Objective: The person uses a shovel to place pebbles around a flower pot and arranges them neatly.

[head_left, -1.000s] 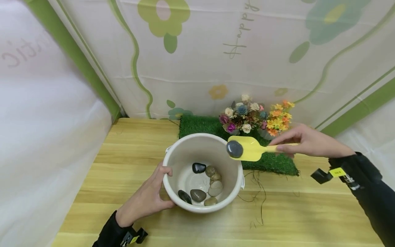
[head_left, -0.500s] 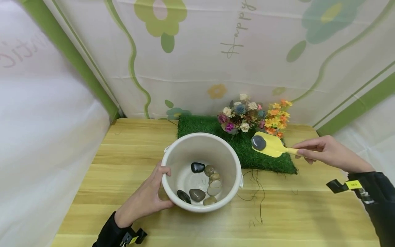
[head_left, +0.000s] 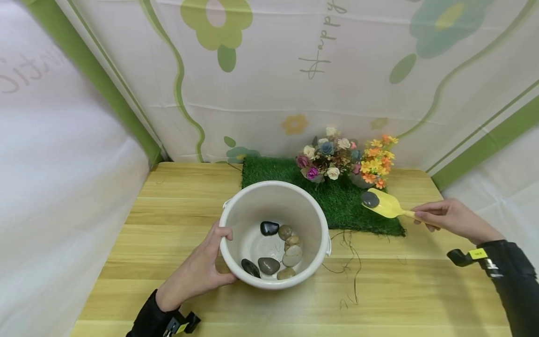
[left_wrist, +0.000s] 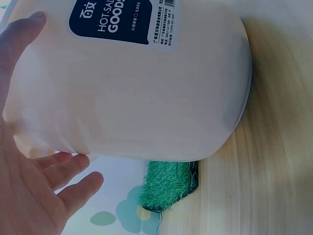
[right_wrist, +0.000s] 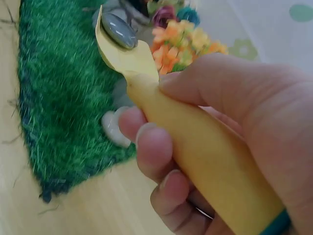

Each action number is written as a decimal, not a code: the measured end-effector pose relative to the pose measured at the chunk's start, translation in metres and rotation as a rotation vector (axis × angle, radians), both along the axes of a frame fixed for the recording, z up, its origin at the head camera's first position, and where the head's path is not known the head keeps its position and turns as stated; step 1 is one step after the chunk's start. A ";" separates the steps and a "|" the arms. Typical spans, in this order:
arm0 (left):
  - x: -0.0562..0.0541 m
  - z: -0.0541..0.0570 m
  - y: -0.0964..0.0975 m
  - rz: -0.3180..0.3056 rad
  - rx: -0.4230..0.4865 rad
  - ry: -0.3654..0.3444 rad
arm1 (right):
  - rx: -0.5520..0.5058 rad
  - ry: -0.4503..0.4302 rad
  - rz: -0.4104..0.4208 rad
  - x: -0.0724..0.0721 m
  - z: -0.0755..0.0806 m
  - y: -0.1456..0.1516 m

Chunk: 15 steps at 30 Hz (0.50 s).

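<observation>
My left hand (head_left: 203, 263) grips the side of a white plastic bucket (head_left: 317, 210), one finger hooked over its rim and the thumb low on the outer wall. Several stones lie inside on its bottom, among them a black stone (head_left: 269, 228), a brown-grey stone (head_left: 268, 266) and a pale stone (head_left: 292, 256). On the right, my right hand (head_left: 452, 219) holds a yellow toy shovel (head_left: 388, 206) by its handle. A dark grey stone (head_left: 370, 199) rests on the blade near its front edge, over the right part of the green grass mat (head_left: 341, 210).
Behind the shovel stand orange and yellow flowers (head_left: 376, 164) and a mixed bouquet (head_left: 328, 159) on the mat. The right wrist view shows whitish stones (right_wrist: 115, 128) below the handle. Dark loose strands (head_left: 357, 276) lie on the wooden table (head_left: 168, 215). A printed curtain (head_left: 261, 84) hangs behind.
The shovel with the grey stone has moved right, away from the bucket's rim, to beside the orange flowers. My left hand keeps its grip on the bucket.
</observation>
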<state>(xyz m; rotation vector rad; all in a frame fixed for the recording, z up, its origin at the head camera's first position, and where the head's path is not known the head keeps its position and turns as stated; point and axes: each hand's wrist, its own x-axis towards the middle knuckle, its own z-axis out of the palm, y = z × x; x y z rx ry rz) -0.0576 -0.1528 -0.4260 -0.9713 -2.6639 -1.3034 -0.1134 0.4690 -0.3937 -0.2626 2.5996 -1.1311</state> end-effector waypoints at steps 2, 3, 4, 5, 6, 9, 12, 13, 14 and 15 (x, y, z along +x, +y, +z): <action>0.000 -0.001 0.000 0.004 -0.002 0.009 | 0.002 -0.010 -0.016 -0.001 -0.005 0.003; 0.000 -0.001 0.000 0.005 -0.002 0.013 | 0.004 -0.014 -0.026 -0.001 -0.006 0.004; 0.000 -0.001 0.000 0.006 -0.003 0.016 | 0.010 -0.016 -0.036 -0.002 -0.008 0.005; 0.000 -0.002 0.000 0.008 -0.004 0.019 | 0.019 -0.016 -0.034 -0.002 -0.009 0.006; 0.000 -0.002 0.000 0.010 -0.004 0.020 | 0.030 -0.015 -0.043 -0.003 -0.010 0.006; 0.000 -0.002 0.001 0.009 -0.001 0.022 | 0.059 -0.021 -0.040 -0.005 -0.013 0.007; 0.000 -0.002 0.001 0.005 0.000 0.024 | 0.066 -0.034 -0.043 -0.006 -0.017 0.007; 0.000 -0.001 0.001 0.003 0.000 0.022 | 0.064 -0.040 -0.036 -0.007 -0.017 0.007; 0.000 -0.001 0.001 0.000 0.001 0.019 | 0.062 -0.043 -0.041 -0.007 -0.018 0.007; 0.000 -0.001 0.001 -0.001 0.001 0.014 | 0.060 -0.045 -0.035 -0.008 -0.019 0.007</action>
